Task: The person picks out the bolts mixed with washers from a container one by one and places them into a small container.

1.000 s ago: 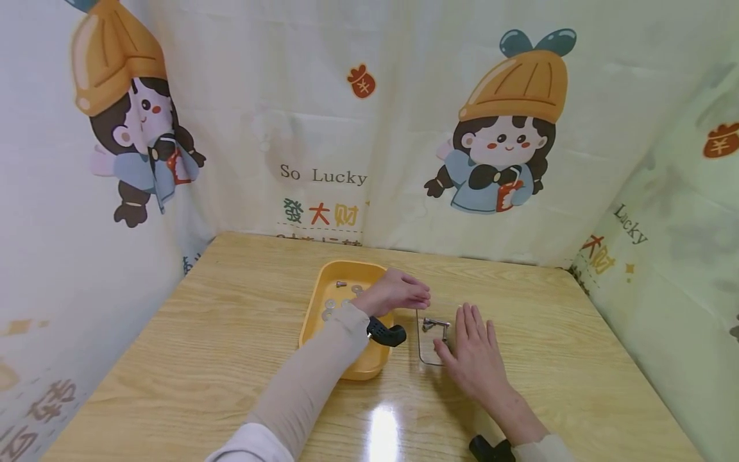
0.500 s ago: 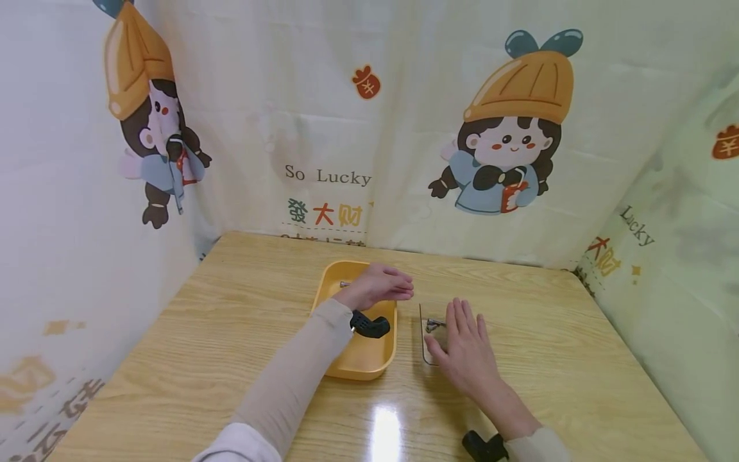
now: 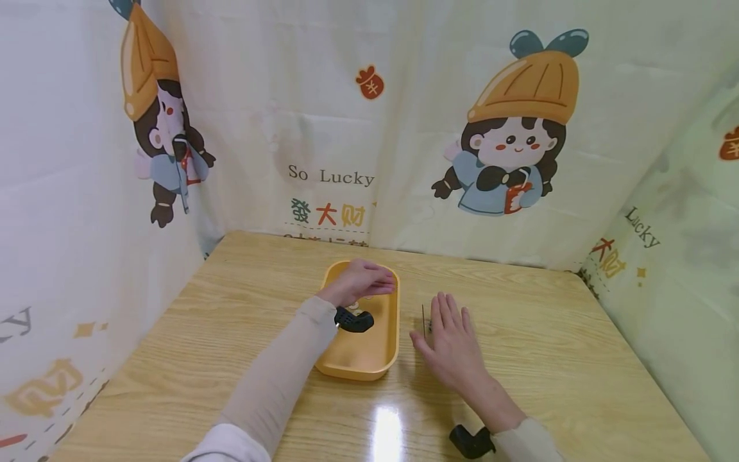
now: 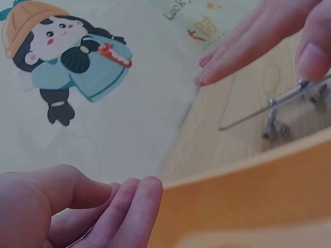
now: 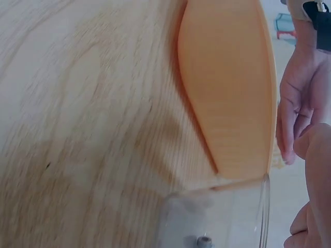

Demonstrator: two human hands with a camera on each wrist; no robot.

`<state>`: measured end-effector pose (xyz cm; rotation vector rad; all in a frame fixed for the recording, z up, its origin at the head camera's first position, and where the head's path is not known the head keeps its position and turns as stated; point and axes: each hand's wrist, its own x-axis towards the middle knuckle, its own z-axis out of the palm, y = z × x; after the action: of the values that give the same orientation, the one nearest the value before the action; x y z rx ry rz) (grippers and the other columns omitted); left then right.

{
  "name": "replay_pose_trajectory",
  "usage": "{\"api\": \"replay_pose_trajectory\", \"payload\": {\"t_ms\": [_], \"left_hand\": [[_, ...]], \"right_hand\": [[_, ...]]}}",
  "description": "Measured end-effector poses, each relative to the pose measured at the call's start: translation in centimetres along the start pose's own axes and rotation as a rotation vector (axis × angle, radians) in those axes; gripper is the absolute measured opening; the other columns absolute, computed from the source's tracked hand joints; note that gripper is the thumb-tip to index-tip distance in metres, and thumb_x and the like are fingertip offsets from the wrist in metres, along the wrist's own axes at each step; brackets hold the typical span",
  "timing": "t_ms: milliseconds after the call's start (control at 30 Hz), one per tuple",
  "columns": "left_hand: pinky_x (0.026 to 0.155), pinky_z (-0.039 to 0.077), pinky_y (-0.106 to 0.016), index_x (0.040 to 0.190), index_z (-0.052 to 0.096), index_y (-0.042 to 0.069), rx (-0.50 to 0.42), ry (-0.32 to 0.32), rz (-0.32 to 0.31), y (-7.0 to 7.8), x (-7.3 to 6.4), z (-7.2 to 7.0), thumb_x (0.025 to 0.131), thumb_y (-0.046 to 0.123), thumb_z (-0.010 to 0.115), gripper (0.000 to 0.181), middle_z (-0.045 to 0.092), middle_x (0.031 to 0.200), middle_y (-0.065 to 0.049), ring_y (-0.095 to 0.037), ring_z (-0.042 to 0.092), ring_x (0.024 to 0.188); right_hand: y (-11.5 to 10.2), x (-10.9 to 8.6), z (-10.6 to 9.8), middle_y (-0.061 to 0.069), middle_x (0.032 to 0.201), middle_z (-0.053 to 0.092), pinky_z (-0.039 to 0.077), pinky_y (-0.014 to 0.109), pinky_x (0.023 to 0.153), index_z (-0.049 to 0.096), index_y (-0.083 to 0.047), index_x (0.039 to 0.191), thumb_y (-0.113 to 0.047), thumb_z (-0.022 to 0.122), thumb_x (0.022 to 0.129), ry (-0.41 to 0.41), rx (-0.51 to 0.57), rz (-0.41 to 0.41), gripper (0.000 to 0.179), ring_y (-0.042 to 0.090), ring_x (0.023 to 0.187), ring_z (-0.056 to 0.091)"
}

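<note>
My left hand (image 3: 360,282) hovers over the yellow-orange tray (image 3: 378,350), its fingers together and gently bent. In the left wrist view its thumb lies close to the fingers, and nothing shows between them. To the right, my right hand (image 3: 453,343) is held with straight fingers above a clear plate (image 4: 245,111) with rounded corners. Silvery metal screws (image 4: 271,121) show at the plate; how they are joined to it I cannot tell. From the head, my right hand hides most of the plate. Contact between that hand and the plate cannot be made out.
Small pale washers (image 3: 354,307) lie in the tray, partly hidden by my left wrist. Both wrists carry a black camera mount (image 3: 355,321). The wooden table (image 3: 548,372) ends at a printed curtain (image 3: 404,192) behind and on both sides.
Both hands have moved left. My left hand went from the tray's right side to over the tray, and my right hand now covers more of the clear plate. Tray and plate stay put.
</note>
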<state>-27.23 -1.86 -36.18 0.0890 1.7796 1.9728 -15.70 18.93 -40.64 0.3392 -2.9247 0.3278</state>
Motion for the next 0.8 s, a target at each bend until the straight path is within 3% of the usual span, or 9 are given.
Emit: {"api": "replay_pose_trajectory", "payload": {"t_ms": [267, 433, 567, 700, 800], "left_hand": [[0.103, 0.053, -0.039, 0.133, 0.052, -0.014, 0.021, 0.104, -0.014, -0.4, 0.0, -1.6, 0.101, 0.002, 0.049, 0.036, 0.058, 0.132, -0.033, -0.036, 0.064, 0.118], [0.102, 0.054, -0.037, 0.132, 0.053, -0.014, 0.039, 0.201, -0.029, -0.6, 0.1, -2.3, 0.101, 0.005, 0.052, 0.036, 0.058, 0.132, -0.032, -0.025, 0.072, 0.101], [0.101, 0.054, -0.034, 0.135, 0.05, -0.014, 0.06, 0.25, -0.045, -0.8, 0.1, -2.7, 0.099, 0.004, 0.048, 0.039, 0.057, 0.131, -0.03, -0.016, 0.068, 0.086], [0.101, 0.056, -0.033, 0.13, 0.05, -0.012, 0.104, 0.305, -0.055, -1.0, 0.1, -2.9, 0.095, 0.003, 0.046, 0.037, 0.06, 0.115, -0.022, -0.013, 0.063, 0.078], [0.097, 0.056, -0.034, 0.118, 0.051, -0.008, 0.134, 0.337, -0.055, -1.1, -0.1, -3.0, 0.094, 0.004, 0.046, 0.028, 0.051, 0.103, -0.012, -0.015, 0.056, 0.079]], "right_hand": [[-1.3, 0.5, 0.1, 0.021, 0.164, 0.017, 0.013, 0.06, 0.125, 0.021, 0.005, 0.154, -0.051, 0.049, 0.1, 0.006, 0.031, -0.028, 0.083, 0.037, 0.153, 0.014], [-2.2, 0.8, 0.4, 0.022, 0.163, 0.02, 0.014, 0.059, 0.125, 0.024, 0.005, 0.153, -0.05, 0.05, 0.099, 0.01, 0.035, -0.043, 0.082, 0.036, 0.153, 0.014], [-2.7, 0.9, 0.9, 0.023, 0.161, 0.024, 0.015, 0.059, 0.125, 0.027, 0.006, 0.152, -0.047, 0.053, 0.099, 0.031, 0.043, -0.06, 0.08, 0.038, 0.152, 0.018], [-3.2, 0.8, 1.3, 0.022, 0.162, 0.023, 0.015, 0.058, 0.125, 0.025, 0.005, 0.153, -0.048, 0.051, 0.099, 0.021, 0.038, -0.075, 0.08, 0.037, 0.153, 0.017], [-3.6, 0.7, 1.5, 0.022, 0.162, 0.024, 0.016, 0.058, 0.125, 0.026, 0.005, 0.153, -0.05, 0.05, 0.099, 0.013, 0.029, -0.084, 0.081, 0.036, 0.153, 0.017]]}}
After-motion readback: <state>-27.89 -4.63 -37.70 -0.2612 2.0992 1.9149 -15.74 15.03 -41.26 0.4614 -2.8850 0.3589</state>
